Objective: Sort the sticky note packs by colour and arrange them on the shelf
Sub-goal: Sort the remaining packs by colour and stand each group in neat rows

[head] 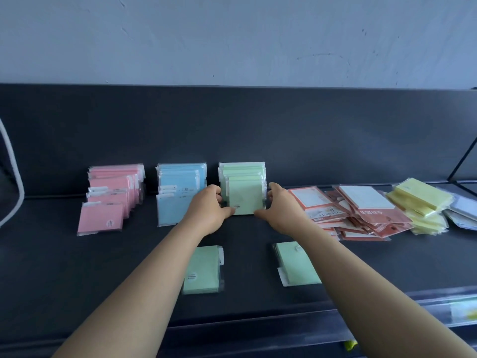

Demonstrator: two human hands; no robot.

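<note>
On the dark shelf stand three leaning rows of sticky note packs: pink at the left, blue beside it, green in the middle. My left hand grips the left edge of the front green pack, thumb at its lower corner. My right hand holds its right edge, fingers behind and thumb in front. Two more green packs lie flat nearer to me, one under my left forearm, the other partly hidden by my right forearm.
To the right lies a loose heap of red-bordered packs, then a pile of yellow packs and some pale blue-white ones. A thin black frame rises at the far right. The shelf's front lip runs below.
</note>
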